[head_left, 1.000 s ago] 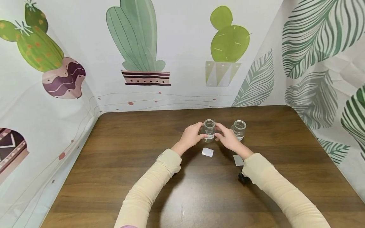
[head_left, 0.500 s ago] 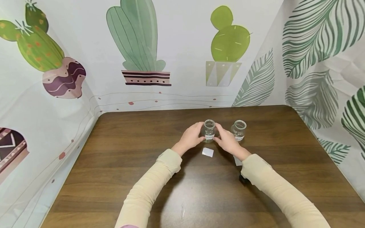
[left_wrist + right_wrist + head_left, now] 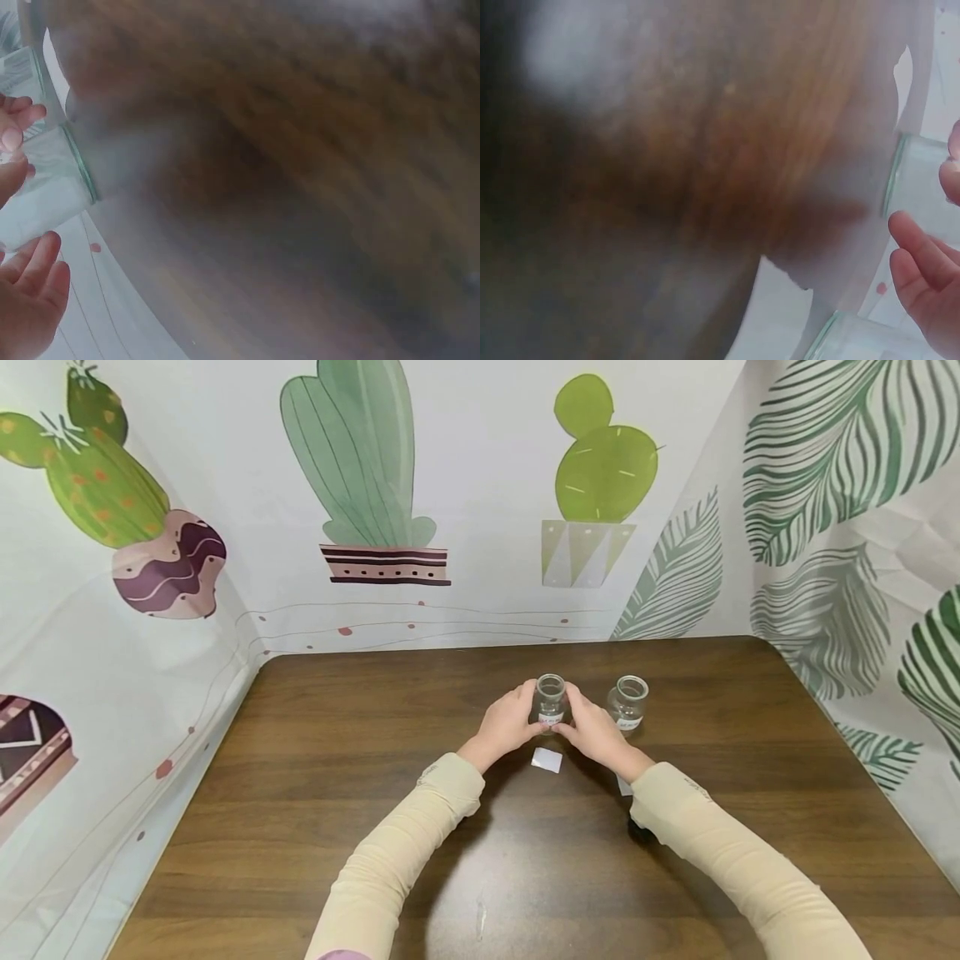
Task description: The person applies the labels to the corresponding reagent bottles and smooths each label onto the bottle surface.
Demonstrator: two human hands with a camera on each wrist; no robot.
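A clear glass jar (image 3: 551, 693) stands upright near the back of the wooden table, its open mouth facing up. On its front is a white label (image 3: 551, 719) with small print. From the left, my left hand (image 3: 508, 720) curls its fingers round the jar, thumb at the label. My right hand (image 3: 597, 732) holds it from the other side, and the two thumbs nearly meet on the label. The left wrist view shows the jar (image 3: 49, 187) at the left edge between fingertips. At the right edge of the right wrist view, my right fingers (image 3: 922, 270) lie by the jar.
A second glass jar (image 3: 628, 700) with a similar label stands to the right. A small white paper piece (image 3: 547, 760) lies in front of the held jar. Another paper (image 3: 625, 787) and a black object (image 3: 640, 829) are partly hidden by my right arm.
Both thumbs have moved inward across the label toward each other, and the hands have closed in on the jar. The jars stay in place.
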